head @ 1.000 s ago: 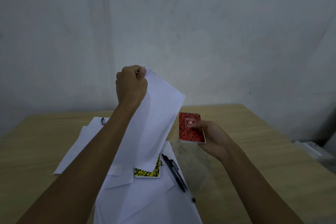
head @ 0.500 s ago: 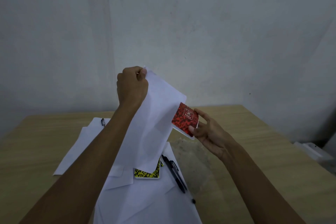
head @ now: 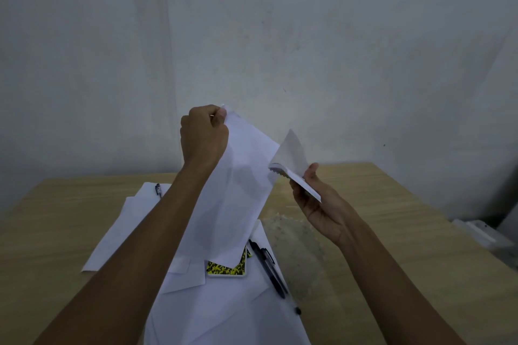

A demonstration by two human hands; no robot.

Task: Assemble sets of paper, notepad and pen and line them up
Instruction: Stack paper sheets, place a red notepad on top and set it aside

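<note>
Raised sheet of paper [head: 238, 190]: held in the air above the desk [head: 392, 218], hanging down and slanted, its top corner pinched in the left hand [head: 203, 137], whose grip is closed on it with fingers curled. Notepad [head: 294, 176]: one, held just to the right of the sheet and touching its right edge, seen nearly edge-on with a pale leaf or cover standing up from it; the right hand [head: 316, 204] grips it from below, thumb on the near edge. On the desk beneath: a loose heap of white sheets [head: 224, 316], overlapping so that an exact count cannot be made; one second notepad with a yellow-and-black cover [head: 227, 270], partly hidden under the hanging sheet; two pens, a black pen [head: 269, 269] lying aslant on the heap just right of that notepad, and a far pen [head: 159, 190] on the sheets beyond the left forearm. Behind the desk, a plain pale wall [head: 308, 50]
</note>
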